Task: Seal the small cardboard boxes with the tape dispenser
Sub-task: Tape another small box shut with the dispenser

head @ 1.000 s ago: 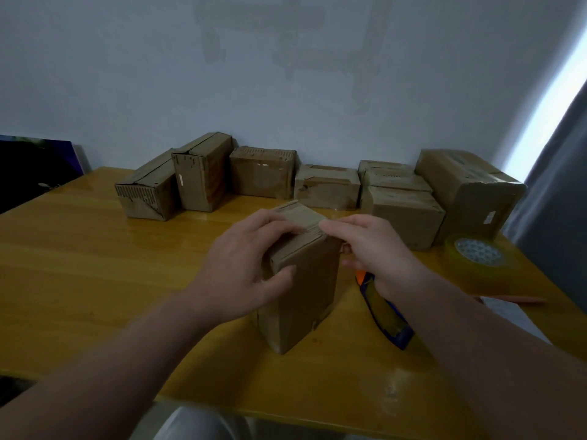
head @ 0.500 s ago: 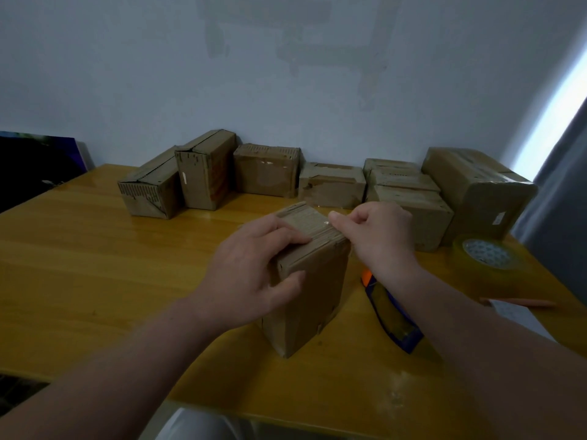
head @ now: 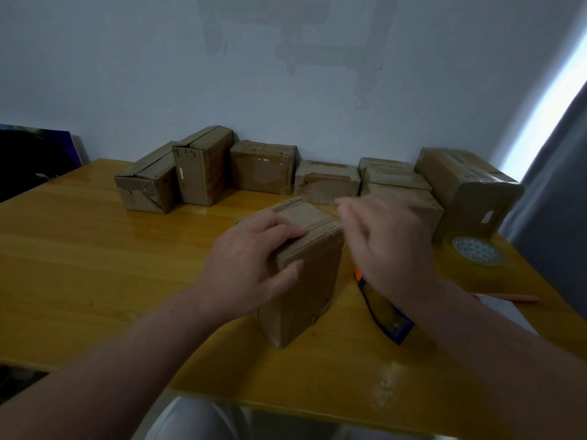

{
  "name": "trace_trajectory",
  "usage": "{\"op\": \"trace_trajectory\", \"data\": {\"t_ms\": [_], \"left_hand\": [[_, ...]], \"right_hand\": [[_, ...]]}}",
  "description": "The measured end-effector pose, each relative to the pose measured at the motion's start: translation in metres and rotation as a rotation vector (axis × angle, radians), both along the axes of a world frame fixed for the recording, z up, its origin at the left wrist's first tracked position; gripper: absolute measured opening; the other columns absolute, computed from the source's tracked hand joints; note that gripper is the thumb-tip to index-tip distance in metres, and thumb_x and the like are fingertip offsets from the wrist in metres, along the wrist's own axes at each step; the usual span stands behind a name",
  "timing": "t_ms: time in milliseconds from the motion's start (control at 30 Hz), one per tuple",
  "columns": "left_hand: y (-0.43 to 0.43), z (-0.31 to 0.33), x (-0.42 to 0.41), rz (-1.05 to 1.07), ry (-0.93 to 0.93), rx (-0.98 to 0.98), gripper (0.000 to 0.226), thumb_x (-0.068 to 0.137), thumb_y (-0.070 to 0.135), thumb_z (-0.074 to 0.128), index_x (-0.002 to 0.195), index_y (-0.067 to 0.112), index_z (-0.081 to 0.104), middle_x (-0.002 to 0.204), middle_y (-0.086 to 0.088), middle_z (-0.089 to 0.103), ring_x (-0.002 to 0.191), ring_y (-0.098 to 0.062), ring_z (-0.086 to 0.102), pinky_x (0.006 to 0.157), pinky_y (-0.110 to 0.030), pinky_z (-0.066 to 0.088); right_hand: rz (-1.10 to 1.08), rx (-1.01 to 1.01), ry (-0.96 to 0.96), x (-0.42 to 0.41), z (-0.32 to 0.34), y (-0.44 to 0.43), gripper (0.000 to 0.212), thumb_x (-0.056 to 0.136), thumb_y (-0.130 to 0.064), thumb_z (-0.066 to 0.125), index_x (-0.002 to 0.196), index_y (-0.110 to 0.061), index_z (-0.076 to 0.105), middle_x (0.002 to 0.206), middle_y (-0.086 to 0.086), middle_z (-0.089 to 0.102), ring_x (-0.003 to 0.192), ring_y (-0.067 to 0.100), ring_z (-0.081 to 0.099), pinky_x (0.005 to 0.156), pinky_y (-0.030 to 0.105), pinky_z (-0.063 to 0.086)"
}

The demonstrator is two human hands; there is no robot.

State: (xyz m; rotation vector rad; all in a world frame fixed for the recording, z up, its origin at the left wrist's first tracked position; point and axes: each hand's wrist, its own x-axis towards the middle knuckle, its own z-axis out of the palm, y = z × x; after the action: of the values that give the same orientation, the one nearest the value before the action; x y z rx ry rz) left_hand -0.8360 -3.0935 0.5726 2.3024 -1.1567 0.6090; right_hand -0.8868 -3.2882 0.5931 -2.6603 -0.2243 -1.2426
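- The left hand (head: 251, 268) grips the upright cardboard box (head: 308, 290) mid-table (head: 79, 265), fingers over its top, thumb on the front.
- The right hand (head: 390, 246), just right of the box, is blurred; open or closed, I cannot tell.
- The blue tape dispenser (head: 386, 315) lies under that wrist.

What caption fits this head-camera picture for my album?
Left hand grips a cardboard box on the table, right hand blurred beside it.

Brown cardboard boxes (head: 305, 281), yellow wooden table (head: 79, 255), blue-and-orange tape dispenser (head: 386, 315).
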Motion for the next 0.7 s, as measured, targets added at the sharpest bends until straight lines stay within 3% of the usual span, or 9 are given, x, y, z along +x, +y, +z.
{"op": "trace_trajectory", "data": {"t_ms": [100, 233, 300, 400, 500, 600, 700], "left_hand": [[0.0, -0.001, -0.003, 0.039, -0.063, -0.011, 0.052, 0.086, 0.052, 0.044, 0.119, 0.018, 0.064, 0.11, 0.001, 0.064, 0.096, -0.01, 0.058, 0.075, -0.005, 0.031], [0.0, 0.003, -0.001, -0.001, -0.008, -0.07, 0.057, 0.092, 0.059, 0.032, 0.114, 0.018, 0.064, 0.106, 0.001, 0.067, 0.095, -0.007, 0.057, 0.075, -0.009, 0.036], [0.001, 0.011, 0.001, -0.004, 0.078, -0.171, 0.049, 0.094, 0.05, 0.033, 0.113, 0.018, 0.064, 0.101, 0.005, 0.065, 0.092, -0.007, 0.058, 0.071, -0.016, 0.044], [0.0, 0.026, 0.007, 0.115, 0.159, -0.3, 0.026, 0.092, 0.025, 0.049, 0.113, 0.018, 0.063, 0.096, 0.012, 0.057, 0.088, -0.005, 0.057, 0.075, -0.022, 0.051], [-0.001, 0.038, 0.021, 0.289, 0.131, -0.281, 0.038, 0.085, 0.024, 0.066, 0.122, 0.019, 0.057, 0.103, 0.011, 0.054, 0.091, -0.005, 0.053, 0.077, -0.022, 0.047], [0.002, 0.038, 0.035, 0.25, 0.55, -0.186, 0.068, 0.083, 0.041, 0.065, 0.143, 0.024, 0.037, 0.135, 0.003, 0.048, 0.111, -0.012, 0.049, 0.085, -0.028, 0.042], [0.007, 0.035, 0.036, 0.096, 0.917, -0.145, 0.064, 0.088, 0.047, 0.055, 0.146, 0.033, 0.031, 0.15, 0.003, 0.033, 0.12, -0.01, 0.039, 0.094, -0.03, 0.035]], "right_hand": [[0.05, -0.208, 0.137, -0.008, -0.011, 0.007, 0.047, 0.098, -0.039, 0.033, 0.108, -0.011, 0.069, 0.095, 0.004, 0.071, 0.086, 0.019, 0.063, 0.067, 0.029, 0.053], [-0.068, -0.18, 0.317, -0.012, -0.004, 0.015, 0.072, 0.096, -0.059, 0.012, 0.119, -0.014, 0.064, 0.108, 0.0, 0.069, 0.092, 0.02, 0.059, 0.064, 0.028, 0.047], [-0.073, -0.186, 0.414, -0.012, 0.0, 0.019, 0.09, 0.085, -0.075, -0.001, 0.132, -0.018, 0.051, 0.122, -0.004, 0.059, 0.101, 0.014, 0.053, 0.071, 0.025, 0.043], [-0.077, -0.151, 0.572, -0.015, 0.006, 0.025, 0.101, 0.069, -0.09, 0.014, 0.143, -0.023, 0.032, 0.138, -0.008, 0.043, 0.115, 0.011, 0.043, 0.086, 0.028, 0.042], [-0.1, -0.102, 0.675, -0.013, 0.017, 0.031, 0.106, 0.063, -0.092, 0.034, 0.143, -0.023, 0.03, 0.139, -0.007, 0.042, 0.119, 0.012, 0.041, 0.096, 0.033, 0.041], [-0.087, -0.109, 0.677, -0.011, 0.018, 0.033, 0.101, 0.064, -0.09, 0.04, 0.138, -0.022, 0.033, 0.134, -0.007, 0.043, 0.113, 0.012, 0.041, 0.096, 0.033, 0.042], [-0.044, -0.097, 0.696, -0.012, 0.017, 0.032, 0.098, 0.074, -0.082, 0.043, 0.147, -0.019, 0.022, 0.148, -0.004, 0.031, 0.126, 0.016, 0.035, 0.104, 0.034, 0.035]]}}
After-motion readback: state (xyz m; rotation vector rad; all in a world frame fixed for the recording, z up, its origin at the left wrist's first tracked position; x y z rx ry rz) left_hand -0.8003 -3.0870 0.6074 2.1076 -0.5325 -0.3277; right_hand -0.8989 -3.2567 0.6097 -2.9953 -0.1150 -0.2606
